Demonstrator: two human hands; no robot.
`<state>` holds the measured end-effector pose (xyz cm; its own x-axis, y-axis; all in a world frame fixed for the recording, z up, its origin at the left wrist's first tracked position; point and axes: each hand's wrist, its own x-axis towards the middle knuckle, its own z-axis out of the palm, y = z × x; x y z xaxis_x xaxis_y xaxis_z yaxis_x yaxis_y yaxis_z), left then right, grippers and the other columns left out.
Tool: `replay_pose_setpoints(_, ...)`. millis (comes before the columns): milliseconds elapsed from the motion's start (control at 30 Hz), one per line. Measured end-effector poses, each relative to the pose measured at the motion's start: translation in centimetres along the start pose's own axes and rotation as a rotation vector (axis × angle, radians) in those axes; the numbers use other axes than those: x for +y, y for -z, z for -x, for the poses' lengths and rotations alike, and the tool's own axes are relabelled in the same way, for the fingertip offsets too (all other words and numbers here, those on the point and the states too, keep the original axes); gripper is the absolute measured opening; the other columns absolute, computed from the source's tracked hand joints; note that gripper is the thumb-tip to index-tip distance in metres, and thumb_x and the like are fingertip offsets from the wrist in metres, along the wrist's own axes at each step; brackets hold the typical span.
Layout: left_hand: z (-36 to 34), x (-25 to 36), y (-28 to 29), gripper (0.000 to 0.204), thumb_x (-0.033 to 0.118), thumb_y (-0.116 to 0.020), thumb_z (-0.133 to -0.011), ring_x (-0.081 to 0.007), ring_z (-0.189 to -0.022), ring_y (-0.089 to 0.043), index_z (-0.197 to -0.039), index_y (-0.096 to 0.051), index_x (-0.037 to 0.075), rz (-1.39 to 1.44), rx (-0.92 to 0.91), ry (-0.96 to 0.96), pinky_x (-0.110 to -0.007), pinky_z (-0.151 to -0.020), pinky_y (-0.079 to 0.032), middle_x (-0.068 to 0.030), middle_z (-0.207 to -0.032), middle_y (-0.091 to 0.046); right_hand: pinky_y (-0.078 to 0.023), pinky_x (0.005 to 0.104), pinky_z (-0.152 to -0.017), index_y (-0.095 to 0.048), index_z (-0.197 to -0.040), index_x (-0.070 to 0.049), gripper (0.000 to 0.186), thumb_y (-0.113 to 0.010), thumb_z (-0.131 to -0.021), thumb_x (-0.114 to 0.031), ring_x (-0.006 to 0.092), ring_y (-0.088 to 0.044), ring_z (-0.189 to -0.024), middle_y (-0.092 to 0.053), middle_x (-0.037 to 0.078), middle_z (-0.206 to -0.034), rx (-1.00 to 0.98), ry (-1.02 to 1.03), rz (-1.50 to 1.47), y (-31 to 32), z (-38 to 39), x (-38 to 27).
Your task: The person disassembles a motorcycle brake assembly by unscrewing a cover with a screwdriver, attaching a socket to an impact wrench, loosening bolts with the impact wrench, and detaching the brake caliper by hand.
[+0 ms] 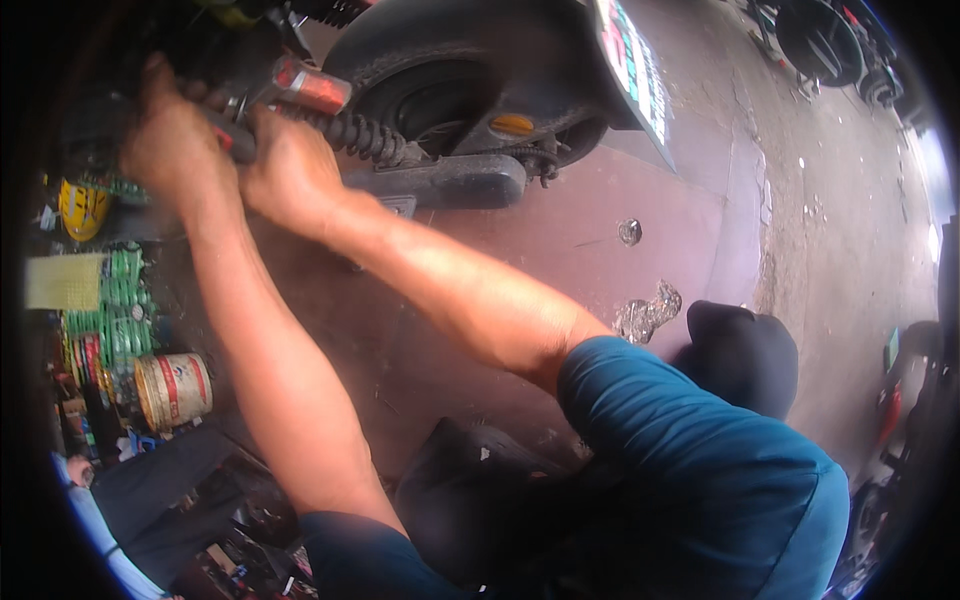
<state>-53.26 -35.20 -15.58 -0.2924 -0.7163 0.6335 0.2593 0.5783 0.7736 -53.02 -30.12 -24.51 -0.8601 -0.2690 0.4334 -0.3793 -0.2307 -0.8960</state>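
At the upper left, my left hand [170, 140] is closed round what looks like a red-and-black tool handle [230, 142], partly hidden. My right hand [290, 160] is closed just beside it; what its fingers grip is hidden. Both are at the upper end of a motorbike's black coil-spring shock absorber [365, 137], next to a red-and-silver cylindrical part [310, 88]. Below the spring runs a long black cover [470, 182], with the rear tyre [420, 35] behind it and a lettered plate [640, 90] to the right.
At the left sit a yellow object [82, 210], green racks of small items [125, 275] and a grimy bucket [175, 390]. Another person's hand [80, 470] shows at lower left. More motorbikes [820, 50] stand upper right. The pinkish floor [540, 250] has chipped patches.
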Motion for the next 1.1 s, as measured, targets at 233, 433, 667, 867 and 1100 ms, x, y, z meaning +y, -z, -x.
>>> replay_pose_setpoints(233,0.1,-0.3,1.3,0.031,0.021,-0.067,-0.082,-0.0209,-0.058,-0.06,-0.086,-0.062,-0.009,0.092,0.033,0.037,-0.03,-0.052,-0.049,-0.0118,-0.073,-0.063,-0.045,0.0274,-0.074,-0.057,-0.094,-0.003,0.013,-0.064,-0.084,-0.008,0.0134,-0.053,-0.083,-0.056,0.005,-0.091,0.488,-0.466,-0.392,3.7,17.1,7.7)
replay_pose_setpoints(433,-0.9,0.5,2.6,0.028,0.014,-0.065,-0.082,-0.0232,-0.061,-0.061,-0.089,-0.06,-0.012,0.056,0.002,-0.04,-0.033,-0.057,-0.052,-0.0158,-0.077,-0.062,-0.048,0.0303,-0.061,-0.061,-0.097,-0.002,0.023,-0.058,-0.089,-0.024,0.0167,-0.058,-0.067,-0.062,0.006,-0.08,0.734,-1.036,-0.707,11.6,19.5,16.2)
replay_pose_setpoints(667,0.7,0.8,2.1,0.036,0.017,-0.065,-0.083,-0.0252,-0.064,-0.063,-0.1,-0.057,-0.014,-0.079,-0.067,-0.097,-0.034,-0.058,-0.053,-0.0171,-0.082,-0.062,-0.047,0.0387,-0.081,-0.057,-0.112,-0.004,0.034,-0.056,-0.092,-0.031,0.0236,-0.055,-0.092,-0.059,0.008,-0.101,0.683,-0.991,-1.011,15.4,14.2,19.0)
replay_pose_setpoints(867,1.4,0.9,1.5,0.036,0.015,-0.066,-0.083,-0.024,-0.064,-0.063,-0.101,-0.057,-0.014,-0.094,-0.072,-0.144,-0.031,-0.057,-0.054,-0.019,-0.083,-0.062,-0.045,0.0402,-0.084,-0.058,-0.108,-0.007,0.031,-0.056,-0.092,-0.033,0.0235,-0.055,-0.09,-0.059,0.006,-0.1,0.576,-1.001,-1.05,16.5,12.9,20.7)
replay_pose_setpoints(1100,3.6,2.3,0.1,0.031,0.013,-0.068,-0.081,-0.0212,-0.059,-0.063,-0.089,-0.06,-0.016,-0.133,-0.084,-0.26,-0.028,-0.054,-0.053,-0.0186,-0.078,-0.064,-0.041,0.0375,-0.085,-0.053,-0.109,-0.013,0.026,-0.048,-0.096,-0.035,0.0189,-0.052,-0.089,-0.056,0.0,-0.1,0.469,-0.93,-1.246,17.3,12.8,23.2)
